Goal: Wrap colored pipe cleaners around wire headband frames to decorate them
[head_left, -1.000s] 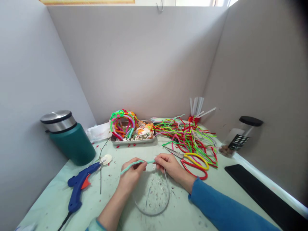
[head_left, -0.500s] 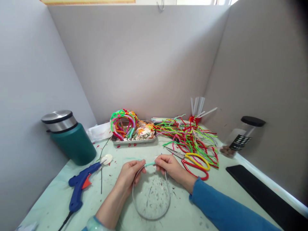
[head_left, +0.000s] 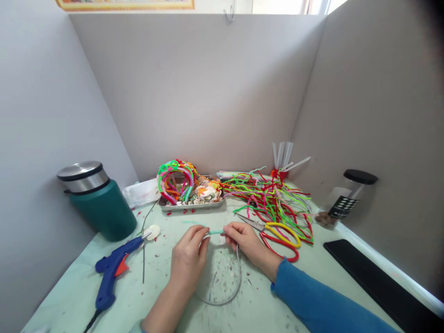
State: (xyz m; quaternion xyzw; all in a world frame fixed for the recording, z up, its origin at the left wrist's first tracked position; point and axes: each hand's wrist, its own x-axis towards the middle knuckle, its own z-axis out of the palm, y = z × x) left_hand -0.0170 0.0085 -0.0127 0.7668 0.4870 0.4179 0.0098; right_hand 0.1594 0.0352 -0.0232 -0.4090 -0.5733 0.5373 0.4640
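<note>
Right hand (head_left: pixel 241 238), 1: my grip closed, thumb against fingers, on the teal-covered top of a grey hoop (head_left: pixel 239 273). Left hand (head_left: pixel 189 252), 1: fingertips at the teal pipe cleaner (head_left: pixel 217 232); whether pinched tight or slightly parted, I cannot tell. Hoop, 1: between my hands, over the table (head_left: pixel 256 305), curved side toward me. Pipe cleaner, 1: across the hoop's top, loose end blurred beyond my left hand. Risks, 3: a slack right pinch could let the hoop turn and the pipe cleaner loosen; an uneven pull could leave gaps; a sideways swing of my right forearm (head_left: pixel 268 260) could knock the scissors (head_left: pixel 257 225) lying just beside it.
</note>
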